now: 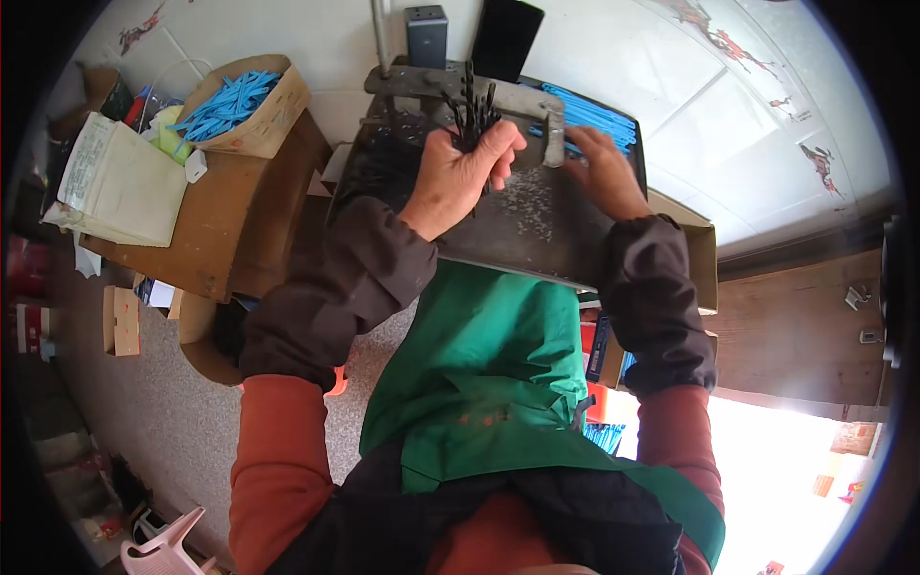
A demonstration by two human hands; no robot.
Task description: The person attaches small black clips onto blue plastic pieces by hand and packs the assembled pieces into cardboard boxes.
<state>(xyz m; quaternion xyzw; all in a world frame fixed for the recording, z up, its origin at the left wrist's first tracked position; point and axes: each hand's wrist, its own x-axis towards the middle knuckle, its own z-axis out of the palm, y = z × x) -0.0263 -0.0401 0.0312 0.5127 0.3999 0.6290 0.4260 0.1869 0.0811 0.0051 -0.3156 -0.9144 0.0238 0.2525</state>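
My left hand (460, 177) is closed around a bundle of thin black strips (471, 110), which stick up above the fist and a little below it. To its right, my right hand (606, 174) reaches over the metal tray with thumb and fingers apart. Its fingertips are at the near end of a pile of slim blue strips (599, 117), beside the curved metal arm (553, 134). Small pale bits (533, 206) are scattered on the dark tray (565, 251) between the hands. More black strips (379, 168) lie in shadow at the tray's left.
A cardboard box of blue strips (230, 103) stands on a brown cabinet (206, 225) at left. Behind the tray are a grey box-shaped device (426, 38) and a dark flat screen (508, 38) against the tiled wall. An open carton (698, 251) sits right of the tray.
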